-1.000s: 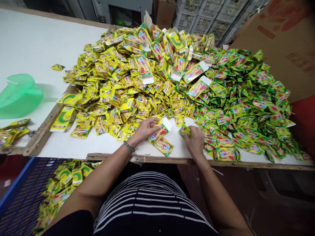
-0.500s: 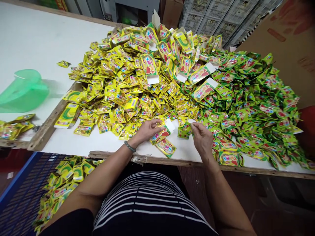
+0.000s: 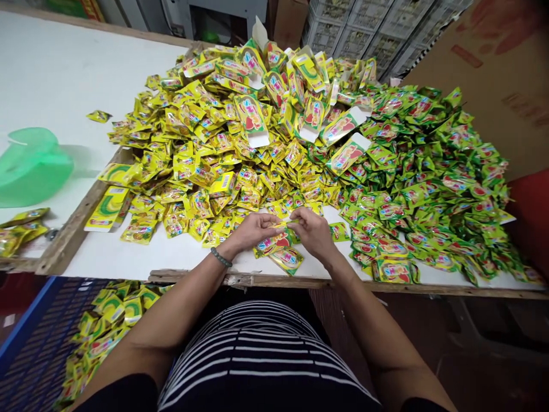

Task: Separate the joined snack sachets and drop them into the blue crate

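Covering much of the white table (image 3: 55, 74), yellow packets (image 3: 201, 114) and green packets (image 3: 429, 143) heap from ten to three o'clock around the hands; the wooden edging (image 3: 274, 279) probably stops them sliding off. A cardboard box (image 3: 484, 74) stands at two o'clock, crates (image 3: 355, 28) at one, a blue basket (image 3: 26, 337) at eight. The left hand (image 3: 251, 232) grips a small carton (image 3: 273, 245) near the front edge, likely steadying it for the right hand (image 3: 316, 232), whose fingertips bunch beside it; whether they hold anything, I cannot tell.

Green mesh bag (image 3: 35, 167), cut off left.
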A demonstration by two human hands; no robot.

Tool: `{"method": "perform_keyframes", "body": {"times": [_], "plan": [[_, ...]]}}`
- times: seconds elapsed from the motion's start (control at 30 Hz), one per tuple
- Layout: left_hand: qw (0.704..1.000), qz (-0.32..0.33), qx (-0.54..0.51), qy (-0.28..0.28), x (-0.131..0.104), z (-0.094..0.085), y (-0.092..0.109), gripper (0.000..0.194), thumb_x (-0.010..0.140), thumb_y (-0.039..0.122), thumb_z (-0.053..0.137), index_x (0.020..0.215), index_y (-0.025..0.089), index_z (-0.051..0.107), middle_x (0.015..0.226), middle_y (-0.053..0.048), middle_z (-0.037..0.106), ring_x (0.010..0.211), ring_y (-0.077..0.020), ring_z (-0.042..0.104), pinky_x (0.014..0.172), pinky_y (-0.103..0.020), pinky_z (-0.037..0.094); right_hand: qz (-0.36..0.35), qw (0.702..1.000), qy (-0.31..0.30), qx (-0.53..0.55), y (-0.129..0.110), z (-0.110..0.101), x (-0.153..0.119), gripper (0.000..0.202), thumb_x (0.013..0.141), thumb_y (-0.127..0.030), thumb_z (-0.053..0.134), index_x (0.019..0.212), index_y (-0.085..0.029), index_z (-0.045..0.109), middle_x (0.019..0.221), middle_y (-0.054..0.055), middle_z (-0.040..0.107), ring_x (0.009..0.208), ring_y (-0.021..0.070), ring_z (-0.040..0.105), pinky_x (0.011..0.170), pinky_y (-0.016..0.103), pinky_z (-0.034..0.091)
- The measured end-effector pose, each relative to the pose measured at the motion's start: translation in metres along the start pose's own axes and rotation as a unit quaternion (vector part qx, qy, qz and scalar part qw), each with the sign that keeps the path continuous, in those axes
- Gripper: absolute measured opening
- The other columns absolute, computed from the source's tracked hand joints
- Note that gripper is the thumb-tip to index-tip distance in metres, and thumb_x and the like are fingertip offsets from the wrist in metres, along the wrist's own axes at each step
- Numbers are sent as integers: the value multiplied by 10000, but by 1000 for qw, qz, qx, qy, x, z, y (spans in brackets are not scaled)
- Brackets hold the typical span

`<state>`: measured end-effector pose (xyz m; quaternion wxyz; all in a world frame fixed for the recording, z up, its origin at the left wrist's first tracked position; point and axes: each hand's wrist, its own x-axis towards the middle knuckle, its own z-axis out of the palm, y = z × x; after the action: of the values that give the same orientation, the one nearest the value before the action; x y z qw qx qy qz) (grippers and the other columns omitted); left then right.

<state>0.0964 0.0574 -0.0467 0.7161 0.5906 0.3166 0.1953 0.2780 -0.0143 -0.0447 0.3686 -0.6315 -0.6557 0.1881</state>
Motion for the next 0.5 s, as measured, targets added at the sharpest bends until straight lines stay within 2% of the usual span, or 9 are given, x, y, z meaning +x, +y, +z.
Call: {"method": "perform_keyframes", "body": {"times": [0.1, 0.13, 0.17, 0.23, 0.3, 0.37, 0.43, 0.5], "plan": [[998, -32, -34, 40, 3, -1, -2, 369, 648, 379, 798, 869, 116, 661, 485, 71, 479, 411, -38, 355, 424, -184, 220, 89, 990, 56, 93, 10, 3, 3, 296, 837, -450, 578, 995, -205, 631, 807, 21, 649, 667, 160, 571, 642, 292, 461], [996, -39, -47, 60, 3, -1, -3, 383, 638, 382, 804, 869, 116, 654, 500, 63, 508, 420, -45, 391, 429, -183, 248, 123, 984, 88, 92, 17, 2, 5, 350, 845, -490, 547, 1013, -192, 624, 804, 28, 647, 673, 165, 578, 644, 298, 463], [994, -42, -59, 78, 4, -1, -3, 395, 628, 386, 810, 867, 116, 649, 518, 52, 539, 433, -53, 428, 437, -184, 278, 157, 978, 125, 64, 27, -1, 6, 393, 849, -524, 518, 1006, -179, 621, 800, 40, 644, 693, 178, 584, 658, 311, 464], [991, -43, -69, 105, 5, -1, -4, 408, 620, 394, 812, 869, 116, 646, 557, 29, 591, 454, -69, 478, 449, -191, 321, 220, 957, 178, -70, 47, -9, 8, 441, 822, -580, 513, 919, -163, 620, 802, 79, 632, 771, 222, 583, 713, 356, 456], [989, -42, -67, 122, 6, -1, -4, 407, 625, 393, 810, 878, 118, 650, 567, 21, 612, 451, -77, 490, 445, -195, 331, 240, 943, 152, -174, 63, -14, 9, 450, 757, -613, 568, 823, -169, 598, 838, 112, 617, 840, 257, 563, 743, 384, 438], [988, -43, -65, 137, 8, -2, -4, 388, 624, 372, 813, 873, 121, 653, 566, 15, 623, 453, -87, 505, 443, -200, 341, 239, 945, 111, -194, 70, -16, 7, 429, 716, -618, 602, 750, -193, 549, 788, 88, 590, 792, 243, 539, 709, 373, 425], [986, -42, -62, 151, 9, -2, -5, 360, 618, 339, 821, 853, 125, 653, 568, 11, 632, 465, -97, 524, 448, -203, 357, 238, 952, 117, -154, 66, -14, 4, 402, 710, -601, 615, 712, -218, 492, 661, 11, 520, 662, 191, 487, 642, 341, 405], [985, -43, -56, 160, 9, -3, -6, 341, 614, 310, 826, 843, 127, 652, 569, 11, 638, 479, -102, 540, 458, -203, 375, 235, 956, 164, -64, 55, -10, 3, 391, 693, -566, 658, 706, -231, 457, 579, -53, 426, 569, 144, 421, 592, 312, 393]]}}
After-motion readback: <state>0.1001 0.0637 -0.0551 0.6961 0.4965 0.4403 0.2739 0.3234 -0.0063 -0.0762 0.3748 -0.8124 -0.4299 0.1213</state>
